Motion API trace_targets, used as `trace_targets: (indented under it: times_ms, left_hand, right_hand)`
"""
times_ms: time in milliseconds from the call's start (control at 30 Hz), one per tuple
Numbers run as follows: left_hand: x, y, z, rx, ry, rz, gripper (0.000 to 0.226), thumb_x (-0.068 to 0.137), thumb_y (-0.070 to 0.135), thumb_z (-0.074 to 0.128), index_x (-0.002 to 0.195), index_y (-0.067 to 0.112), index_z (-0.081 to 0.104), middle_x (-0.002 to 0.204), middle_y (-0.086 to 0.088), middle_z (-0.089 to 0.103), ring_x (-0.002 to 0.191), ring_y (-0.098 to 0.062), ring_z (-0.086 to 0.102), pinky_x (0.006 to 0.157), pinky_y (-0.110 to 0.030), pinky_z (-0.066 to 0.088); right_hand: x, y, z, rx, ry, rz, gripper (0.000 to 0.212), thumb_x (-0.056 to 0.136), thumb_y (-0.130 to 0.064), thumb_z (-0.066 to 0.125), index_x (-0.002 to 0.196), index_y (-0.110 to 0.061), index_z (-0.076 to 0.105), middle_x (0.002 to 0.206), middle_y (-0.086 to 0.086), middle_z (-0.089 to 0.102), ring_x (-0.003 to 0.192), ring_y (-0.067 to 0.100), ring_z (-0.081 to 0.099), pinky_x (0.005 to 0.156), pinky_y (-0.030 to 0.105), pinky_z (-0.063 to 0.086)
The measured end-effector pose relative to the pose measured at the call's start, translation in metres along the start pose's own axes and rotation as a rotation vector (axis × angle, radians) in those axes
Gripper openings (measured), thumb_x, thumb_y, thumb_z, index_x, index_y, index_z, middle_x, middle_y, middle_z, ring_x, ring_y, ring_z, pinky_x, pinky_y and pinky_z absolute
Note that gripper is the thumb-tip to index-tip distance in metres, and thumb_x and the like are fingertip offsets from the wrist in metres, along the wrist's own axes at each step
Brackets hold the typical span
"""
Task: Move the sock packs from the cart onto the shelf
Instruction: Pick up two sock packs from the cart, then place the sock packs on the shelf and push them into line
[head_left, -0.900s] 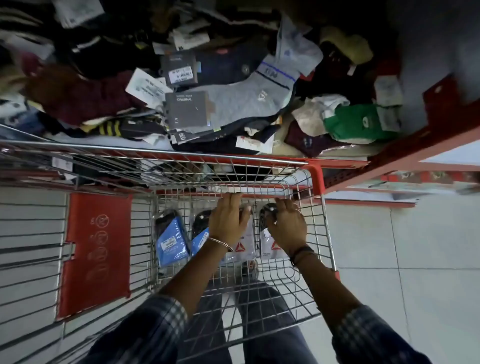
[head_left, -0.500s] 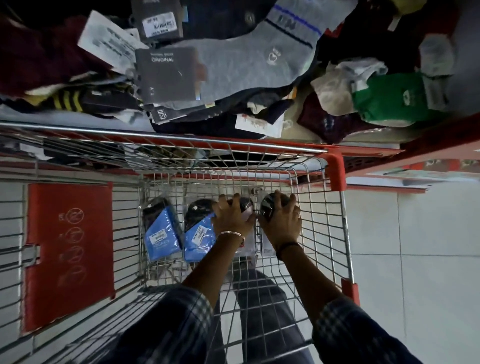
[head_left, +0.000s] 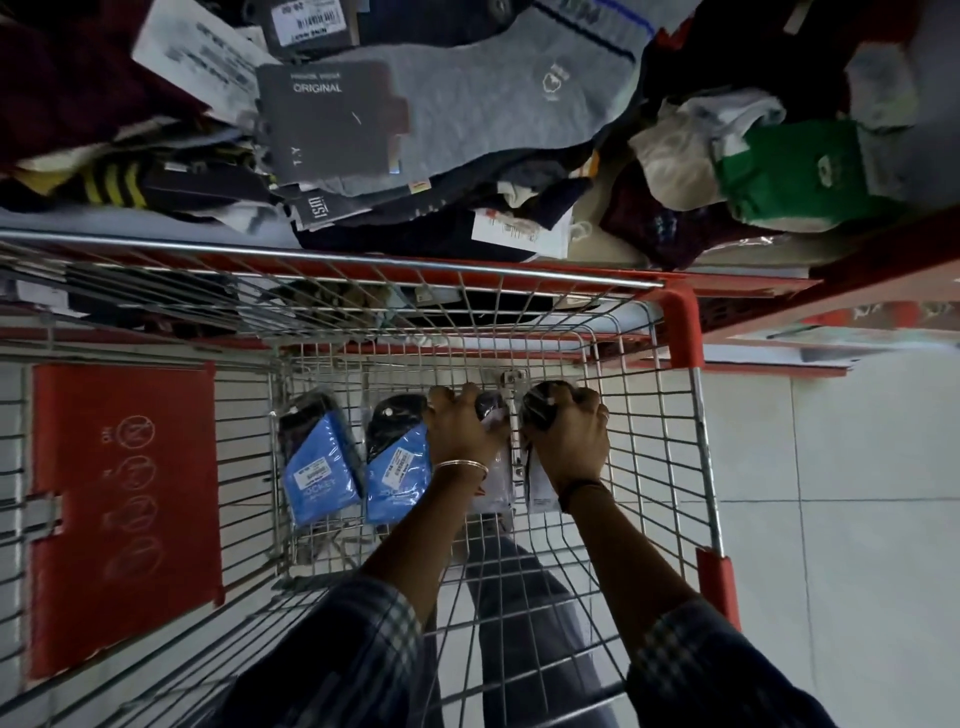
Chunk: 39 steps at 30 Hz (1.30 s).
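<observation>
At the bottom of the view, two checked sleeves (head_left: 717, 670) reach forward over the wire cart (head_left: 644, 467), with the person's trousered legs showing through its mesh. Down in the basket, both hands are on sock packs that lie side by side on the cart floor. The left hand (head_left: 465, 431), a thin bangle (head_left: 462, 466) at its wrist, has its fingers curled over the dark top of a grey-white pack (head_left: 493, 486); the thumb is hidden, so how firmly it grips cannot be told. The right hand (head_left: 571, 441), with a dark band at the wrist, has its fingers wrapped close together round the dark top of the next pack (head_left: 537, 486), which touches the first one's right side. To the left of the hands lie two blue packs: one (head_left: 397, 480) just beside the left wrist and partly under it, the other (head_left: 319, 473) further left, a narrow gap between them. A red plastic flap (head_left: 124, 514) with round warning symbols lies flat against the cart's left part. Beyond the packs rises the cart's front wall, topped by a metal bar and a red corner cap (head_left: 683, 327). Past that bar is the red-edged shelf (head_left: 883, 244), heaped with loose socks: a grey pair (head_left: 483, 104) with a dark card reading ORIGINAL, a green one (head_left: 795, 171) to the right, and a black one with yellow stripes (head_left: 111, 182) to the left. Pale floor tiles (head_left: 857, 519) lie to the right of the cart.
</observation>
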<state>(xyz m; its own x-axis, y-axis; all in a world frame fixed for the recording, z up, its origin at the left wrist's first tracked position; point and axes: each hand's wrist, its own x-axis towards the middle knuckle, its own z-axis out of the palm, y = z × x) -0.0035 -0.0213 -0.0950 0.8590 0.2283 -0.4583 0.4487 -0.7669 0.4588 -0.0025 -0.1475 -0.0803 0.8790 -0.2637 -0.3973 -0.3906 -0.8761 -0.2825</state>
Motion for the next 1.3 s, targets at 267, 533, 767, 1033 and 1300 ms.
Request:
trace_targets:
  times_ms: [267,533,767,1033,1300]
  left_hand:
    - [-0.033,0.003,-0.052,-0.203,0.175,0.14,0.045,0.056,0.018,0.079,0.097,0.01,0.062,0.113,-0.021,0.048,0.101,-0.039,0.047,0.078,-0.037,0.042]
    - [-0.074,0.031,-0.137,-0.22,0.37,0.345,0.043,0.057,0.024,0.081,0.091,0.012,0.057,0.111,-0.015,0.043,0.099,-0.033,0.047,0.068,-0.041,0.05]
    - [-0.104,0.066,-0.214,-0.197,0.629,0.501,0.044,0.054,0.029,0.082,0.09,0.017,0.06,0.107,-0.011,0.049,0.098,-0.03,0.049,0.054,-0.027,0.041]
    - [-0.128,0.106,-0.294,-0.229,0.927,0.729,0.041,0.064,0.045,0.067,0.094,0.018,0.058,0.105,-0.01,0.049,0.099,-0.028,0.052,0.059,-0.029,0.049]
    - [-0.138,0.162,-0.375,-0.329,1.169,0.909,0.041,0.068,0.034,0.075,0.1,0.013,0.059,0.11,-0.004,0.039,0.1,-0.026,0.051,0.057,-0.022,0.049]
  right_hand:
    - [-0.04,-0.019,-0.047,0.123,0.195,-0.124,0.041,0.074,-0.021,0.077,0.113,-0.013,0.063,0.123,0.02,0.051,0.103,0.042,0.053,0.07,0.043,0.053]
    - [-0.078,-0.057,-0.119,0.216,0.413,-0.241,0.05,0.064,-0.018,0.085,0.11,-0.012,0.065,0.118,0.021,0.053,0.09,0.041,0.061,0.065,0.044,0.055]
    - [-0.101,-0.09,-0.191,0.32,0.648,-0.369,0.047,0.06,-0.021,0.087,0.101,-0.012,0.067,0.113,0.021,0.056,0.09,0.038,0.061,0.062,0.04,0.054]
    - [-0.122,-0.126,-0.285,0.456,0.955,-0.53,0.047,0.058,-0.023,0.089,0.099,-0.013,0.068,0.111,0.017,0.058,0.09,0.033,0.061,0.057,0.035,0.054]
    - [-0.141,-0.164,-0.376,0.572,1.227,-0.658,0.045,0.06,-0.025,0.088,0.098,-0.014,0.068,0.112,0.016,0.057,0.094,0.03,0.06,0.063,0.035,0.052]
